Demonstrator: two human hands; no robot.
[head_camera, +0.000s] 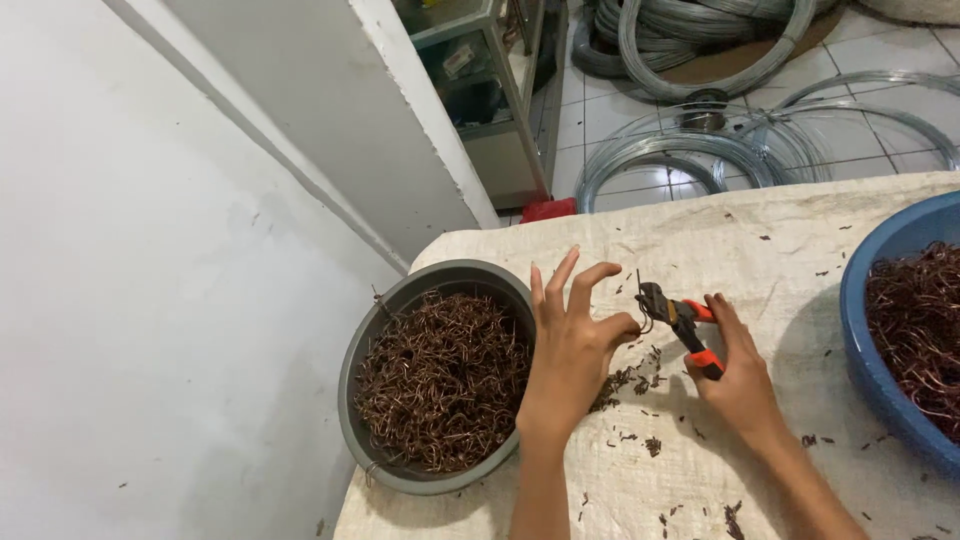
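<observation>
The left hand (572, 345) pinches a small wire piece (643, 300) over the cloth-covered table (800, 230); the right hand (735, 370), closed around orange-handled pliers (678, 322), is bending it. Next: careful jaw alignment, by my judgement.

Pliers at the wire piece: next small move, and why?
Probably squeeze the pliers shut: their nose sits on the small bent wire pinched by the left hand, the right hand grips the orange handles, and trimmed bits lie below.
</observation>
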